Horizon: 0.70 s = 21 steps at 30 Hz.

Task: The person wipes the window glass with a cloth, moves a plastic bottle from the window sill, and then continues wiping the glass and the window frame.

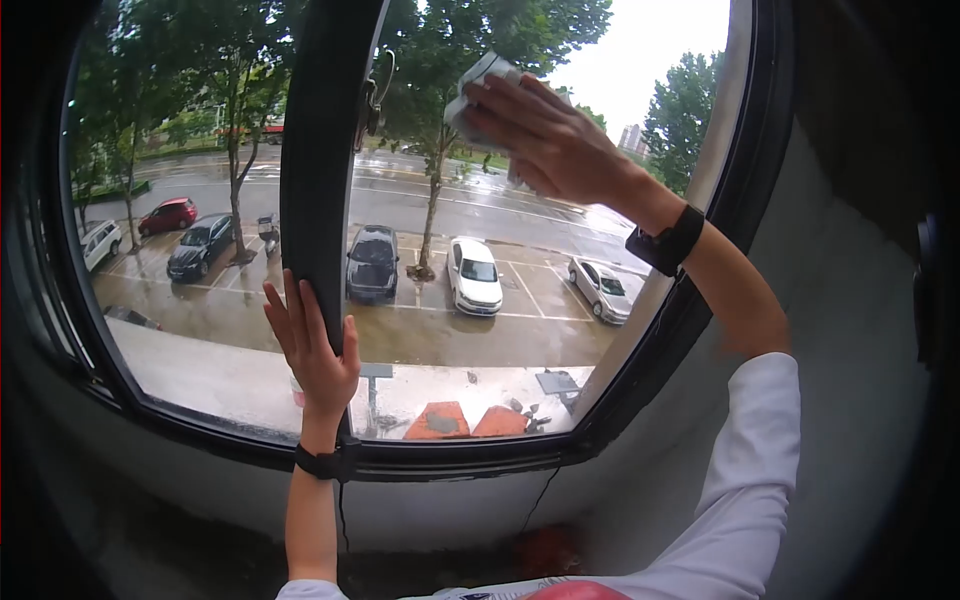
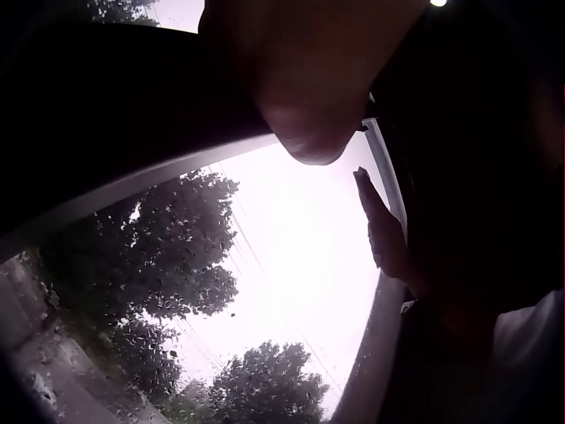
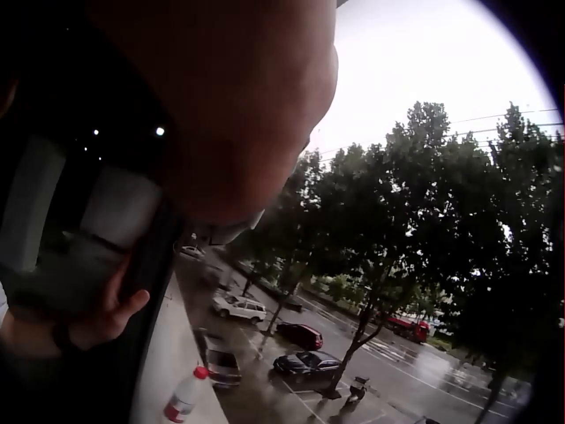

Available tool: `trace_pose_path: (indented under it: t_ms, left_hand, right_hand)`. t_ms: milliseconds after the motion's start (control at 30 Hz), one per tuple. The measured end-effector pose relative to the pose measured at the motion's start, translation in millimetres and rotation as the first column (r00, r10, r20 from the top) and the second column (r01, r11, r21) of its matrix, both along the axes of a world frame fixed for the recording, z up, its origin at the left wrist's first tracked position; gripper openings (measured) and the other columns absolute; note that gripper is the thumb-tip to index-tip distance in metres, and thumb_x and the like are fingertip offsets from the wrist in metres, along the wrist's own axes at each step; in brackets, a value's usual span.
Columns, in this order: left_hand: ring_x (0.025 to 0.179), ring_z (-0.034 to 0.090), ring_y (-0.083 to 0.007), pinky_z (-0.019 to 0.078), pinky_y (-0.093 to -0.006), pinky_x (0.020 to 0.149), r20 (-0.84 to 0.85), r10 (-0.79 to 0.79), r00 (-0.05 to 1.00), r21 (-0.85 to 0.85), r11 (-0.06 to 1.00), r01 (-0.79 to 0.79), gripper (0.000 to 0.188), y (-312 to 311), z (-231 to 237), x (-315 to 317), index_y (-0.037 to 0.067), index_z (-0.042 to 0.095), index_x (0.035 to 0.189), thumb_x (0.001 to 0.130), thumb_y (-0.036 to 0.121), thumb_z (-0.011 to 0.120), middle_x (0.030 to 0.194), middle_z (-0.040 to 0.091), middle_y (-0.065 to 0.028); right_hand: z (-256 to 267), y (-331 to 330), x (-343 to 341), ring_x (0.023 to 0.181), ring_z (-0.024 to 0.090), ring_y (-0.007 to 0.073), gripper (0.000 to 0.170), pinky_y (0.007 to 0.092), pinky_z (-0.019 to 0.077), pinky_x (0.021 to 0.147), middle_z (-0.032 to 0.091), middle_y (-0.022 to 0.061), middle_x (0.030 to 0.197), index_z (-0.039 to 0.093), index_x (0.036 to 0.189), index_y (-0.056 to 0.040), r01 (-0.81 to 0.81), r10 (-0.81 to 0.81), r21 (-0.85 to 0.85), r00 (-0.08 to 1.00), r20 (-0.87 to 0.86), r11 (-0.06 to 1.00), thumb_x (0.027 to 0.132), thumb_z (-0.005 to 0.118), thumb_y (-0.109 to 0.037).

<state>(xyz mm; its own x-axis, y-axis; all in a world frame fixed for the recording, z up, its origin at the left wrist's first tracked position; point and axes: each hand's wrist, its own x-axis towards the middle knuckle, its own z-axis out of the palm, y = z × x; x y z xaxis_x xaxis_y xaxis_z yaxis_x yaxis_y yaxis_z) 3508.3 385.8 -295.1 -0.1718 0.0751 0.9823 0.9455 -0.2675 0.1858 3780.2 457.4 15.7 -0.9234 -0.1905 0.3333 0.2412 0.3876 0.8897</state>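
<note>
In the head view my right hand (image 1: 560, 145) is raised against the upper part of the window pane, fingers stretched out over a pale folded cloth (image 1: 490, 70) and pressing it to the glass. The cloth's edges stick out past the fingertips; the palm hides the rest. Lower down, my left hand (image 1: 318, 350) rests with straight fingers on the black upright bar (image 1: 320, 200) of the window frame, holding nothing. The left wrist view shows the right hand (image 2: 384, 234) as a dark shape against bright sky. A pale bit of cloth (image 3: 240, 231) shows below the right hand in its wrist view.
A metal window handle (image 1: 375, 95) sits on the upright bar. Outside, a pale ledge (image 1: 240, 385) bears orange-red pieces (image 1: 437, 420); a red-capped bottle (image 3: 185, 399) stands there too. Beyond lie parked cars (image 1: 475, 275), trees and a wet road. Grey wall (image 1: 830, 300) borders the right side.
</note>
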Motion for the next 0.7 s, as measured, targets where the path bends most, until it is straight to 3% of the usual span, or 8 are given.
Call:
trace_pose_path:
  t_ms: [67,100,133,267,333,433,467,700]
  left_hand:
    - [0.155,0.019,-0.0507,0.0183,-0.0633,0.124,0.005,0.004,1.000,-0.005,1.000,-0.004,0.074,-2,0,2,0.000,0.030,0.162,0.097,0.019,0.062,0.168,0.028,-0.0239]
    - [0.155,0.020,-0.0508,0.0182,-0.0630,0.125,0.002,0.008,1.000,-0.011,1.000,-0.008,0.074,-4,1,2,0.000,0.030,0.162,0.098,0.019,0.061,0.168,0.028,-0.0246]
    - [0.155,0.020,-0.0509,0.0181,-0.0627,0.125,0.003,0.012,1.000,-0.014,1.000,-0.012,0.073,-4,1,3,0.000,0.029,0.162,0.098,0.019,0.061,0.168,0.027,-0.0253]
    - [0.155,0.021,-0.0506,0.0179,-0.0622,0.125,-0.025,0.032,0.999,-0.024,0.999,-0.033,0.072,-1,-6,1,0.000,0.029,0.162,0.099,0.019,0.059,0.167,0.026,-0.0276]
    - [0.156,0.019,-0.0485,0.0139,-0.0601,0.126,-0.018,-0.011,1.000,-0.034,0.999,0.010,0.069,-2,-10,3,0.000,0.026,0.162,0.101,0.015,0.055,0.168,0.023,-0.0272]
    - [0.156,0.020,-0.0480,0.0144,-0.0599,0.126,-0.023,-0.008,1.000,-0.023,1.000,0.007,0.068,0,-11,2,-0.001,0.027,0.162,0.101,0.015,0.055,0.168,0.023,-0.0282]
    - [0.156,0.021,-0.0478,0.0146,-0.0597,0.126,-0.030,-0.009,1.000,-0.016,1.000,0.009,0.068,1,-12,1,-0.001,0.028,0.162,0.102,0.015,0.055,0.168,0.024,-0.0285]
    - [0.156,0.021,-0.0472,0.0146,-0.0591,0.126,-0.049,0.006,0.999,-0.029,1.000,-0.007,0.067,-4,-9,3,-0.003,0.029,0.161,0.102,0.014,0.055,0.167,0.024,-0.0303]
  right_hand:
    - [81,18,21,0.148,0.043,0.0312,0.050,0.0460,0.0339,0.126,0.050,0.0128,0.156,0.057,0.147,-0.0125,-0.073,0.115,0.213,0.975,-0.191,0.974,0.097,0.063,-0.015]
    - [112,19,39,0.152,0.037,0.0324,0.052,0.0472,0.0285,0.128,0.046,0.0147,0.160,0.051,0.153,-0.0132,0.178,-0.252,-0.201,0.860,-0.445,0.963,0.102,0.053,-0.011]
    - [138,9,39,0.151,0.029,0.0469,0.057,0.0494,0.0269,0.125,0.036,0.0296,0.161,0.036,0.157,0.0025,0.014,0.000,0.022,0.861,-0.509,1.000,0.103,0.045,-0.014]
    - [248,74,81,0.145,0.038,0.0463,0.057,0.0489,0.0283,0.125,0.045,0.0313,0.153,0.043,0.151,0.0067,0.048,0.105,0.180,0.656,-0.747,0.983,0.099,0.049,-0.015]
    - [217,69,54,0.148,0.036,0.0439,0.058,0.0486,0.0277,0.125,0.042,0.0294,0.157,0.041,0.154,0.0042,0.196,0.042,0.244,0.691,-0.721,0.950,0.099,0.048,-0.012]
    - [96,9,-4,0.154,0.028,0.0403,0.060,0.0454,0.0200,0.129,0.038,0.0250,0.162,0.040,0.157,0.0003,-0.040,0.047,0.026,0.886,-0.461,0.999,0.098,0.046,-0.009]
    - [70,25,-12,0.148,0.042,0.0315,0.052,0.0451,0.0327,0.126,0.050,0.0139,0.156,0.056,0.148,-0.0139,-0.218,0.258,0.151,0.903,-0.343,0.964,0.096,0.062,-0.012]
    - [-95,3,-22,0.150,0.041,0.0178,0.061,0.0386,0.0279,0.130,0.046,0.0019,0.161,0.053,0.152,-0.0213,-0.065,0.092,-0.119,0.966,0.241,0.991,0.093,0.068,-0.017]
